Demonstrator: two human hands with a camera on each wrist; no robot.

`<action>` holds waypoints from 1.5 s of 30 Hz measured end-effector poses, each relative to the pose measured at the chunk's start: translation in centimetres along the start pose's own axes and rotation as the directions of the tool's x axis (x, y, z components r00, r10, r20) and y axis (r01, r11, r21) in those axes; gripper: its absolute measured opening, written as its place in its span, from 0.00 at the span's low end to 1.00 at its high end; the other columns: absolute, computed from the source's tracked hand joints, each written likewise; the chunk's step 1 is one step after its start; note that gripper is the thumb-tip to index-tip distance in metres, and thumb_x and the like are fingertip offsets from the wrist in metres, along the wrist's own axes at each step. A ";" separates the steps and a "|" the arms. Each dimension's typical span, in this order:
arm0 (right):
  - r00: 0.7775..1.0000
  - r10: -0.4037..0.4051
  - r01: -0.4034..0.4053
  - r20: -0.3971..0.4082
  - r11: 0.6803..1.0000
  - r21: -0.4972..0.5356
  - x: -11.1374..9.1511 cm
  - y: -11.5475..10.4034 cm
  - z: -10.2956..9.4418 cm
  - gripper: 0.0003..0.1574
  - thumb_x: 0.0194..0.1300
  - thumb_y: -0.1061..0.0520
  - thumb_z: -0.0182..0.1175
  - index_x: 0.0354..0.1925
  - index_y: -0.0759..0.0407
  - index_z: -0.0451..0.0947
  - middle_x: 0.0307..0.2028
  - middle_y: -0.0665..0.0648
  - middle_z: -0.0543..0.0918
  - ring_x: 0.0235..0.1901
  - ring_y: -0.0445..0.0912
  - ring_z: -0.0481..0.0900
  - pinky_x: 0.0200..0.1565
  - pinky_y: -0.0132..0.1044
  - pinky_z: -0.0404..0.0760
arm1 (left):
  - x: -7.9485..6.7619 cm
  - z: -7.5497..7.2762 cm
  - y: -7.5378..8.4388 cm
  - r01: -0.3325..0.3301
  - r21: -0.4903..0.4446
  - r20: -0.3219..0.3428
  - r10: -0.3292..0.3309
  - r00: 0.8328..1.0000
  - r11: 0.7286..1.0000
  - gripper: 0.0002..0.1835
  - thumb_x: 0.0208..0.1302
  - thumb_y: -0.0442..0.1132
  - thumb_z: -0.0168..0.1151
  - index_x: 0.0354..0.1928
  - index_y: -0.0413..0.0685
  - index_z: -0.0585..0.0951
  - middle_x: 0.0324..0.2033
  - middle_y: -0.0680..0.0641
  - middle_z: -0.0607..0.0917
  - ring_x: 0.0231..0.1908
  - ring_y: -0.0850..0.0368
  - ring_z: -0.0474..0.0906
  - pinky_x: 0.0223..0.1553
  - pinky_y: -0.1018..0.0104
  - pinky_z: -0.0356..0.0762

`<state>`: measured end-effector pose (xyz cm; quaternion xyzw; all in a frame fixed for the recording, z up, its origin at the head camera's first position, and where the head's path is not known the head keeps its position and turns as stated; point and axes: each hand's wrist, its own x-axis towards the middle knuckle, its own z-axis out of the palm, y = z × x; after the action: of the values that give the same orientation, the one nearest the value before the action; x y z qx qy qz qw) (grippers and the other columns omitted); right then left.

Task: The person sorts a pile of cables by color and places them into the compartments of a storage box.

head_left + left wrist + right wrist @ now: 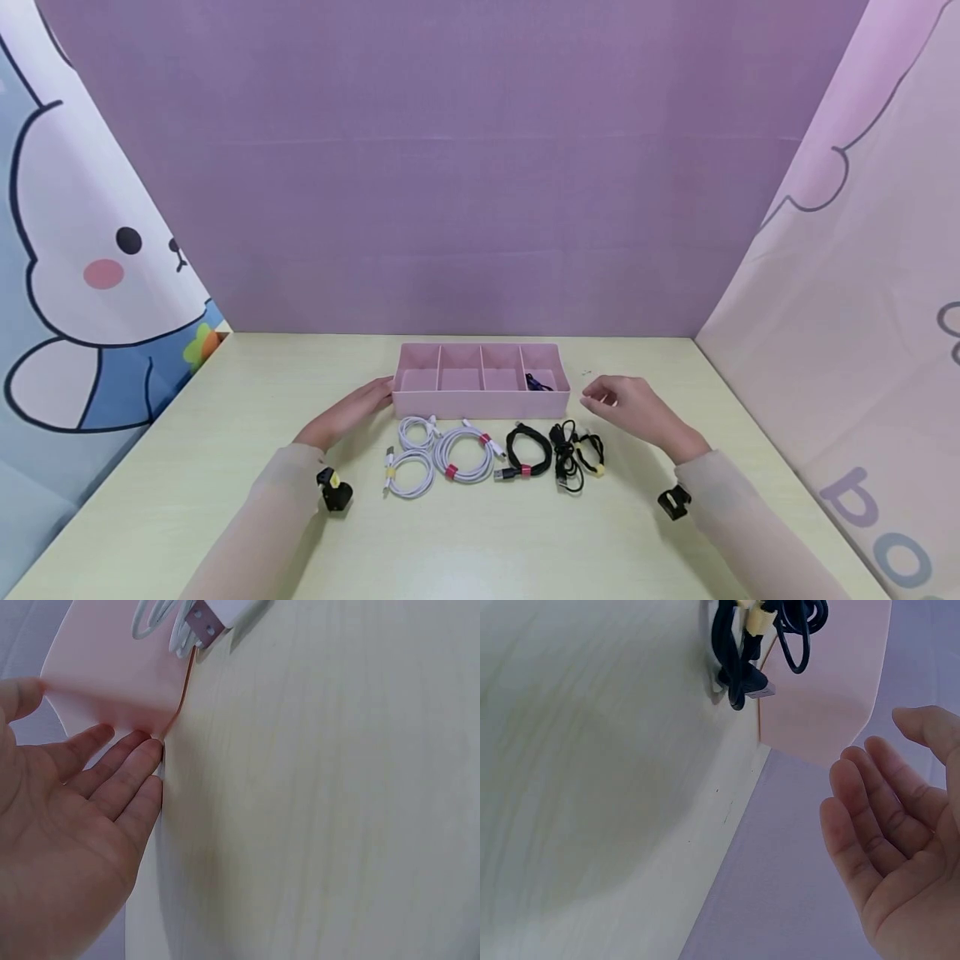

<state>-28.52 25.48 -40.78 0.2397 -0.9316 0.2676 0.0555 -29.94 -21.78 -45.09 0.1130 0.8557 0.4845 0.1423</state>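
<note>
1. Sleeves (255,521) flank coiled cables (508,472) just before the pink box (480,406); protruding ends could snag.
2. Unclenched left hand (351,412) touches the box's left end; pressing hard could shift it.
3. Right hand (636,408), empty and relaxed, hangs just right of the box.

Pale wood-grain tabletop (480,542). Pink four-compartment organizer (480,406) stands on it toward twelve o'clock. From organizer's centre, twelve being the far side: small white cable coil (403,432) at eight; yellow-tied white cable coil (410,494) at seven; larger red-tied white cable coil (441,454) at six; red-tied black cable coil (546,458) at five; looped black cable bundle (566,454) and yellow-tied black cable (600,450) at four, side by side. Dark specks (587,372) at three.
</note>
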 end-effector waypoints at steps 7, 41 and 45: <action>1.000 0.000 0.000 0.004 1.000 0.005 -0.5 0.2 0.0 0.07 0.70 0.53 0.64 0.41 0.54 0.85 0.31 0.43 0.83 0.33 0.40 0.77 0.37 0.39 0.80 | 0.0 -0.1 0.0 -0.005 -0.008 0.004 0.005 1.000 1.000 0.44 0.75 0.69 0.35 0.79 0.45 0.54 0.75 0.38 0.59 0.75 0.37 0.49 0.71 0.34 0.36; 0.993 0.053 -0.060 0.109 0.996 0.064 -2.1 1.4 0.6 0.11 0.69 0.52 0.65 0.43 0.58 0.85 0.33 0.45 0.84 0.34 0.39 0.80 0.38 0.35 0.82 | -0.2 0.0 0.1 0.008 -0.015 -0.001 -0.008 1.000 1.000 0.37 0.79 0.63 0.34 0.79 0.48 0.54 0.75 0.39 0.59 0.75 0.37 0.47 0.71 0.32 0.35; 0.989 0.064 -0.076 0.133 0.994 0.085 -2.3 1.4 0.5 0.12 0.68 0.53 0.65 0.43 0.60 0.85 0.33 0.46 0.84 0.34 0.40 0.80 0.37 0.35 0.81 | -0.2 0.0 0.2 0.004 -0.019 0.000 -0.004 1.000 1.000 0.38 0.78 0.63 0.35 0.79 0.47 0.54 0.75 0.38 0.58 0.75 0.36 0.46 0.70 0.30 0.35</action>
<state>-27.17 27.23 -42.40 0.2261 -0.9281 0.2946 -0.0256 -29.77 -21.74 -44.90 0.1100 0.8513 0.4922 0.1445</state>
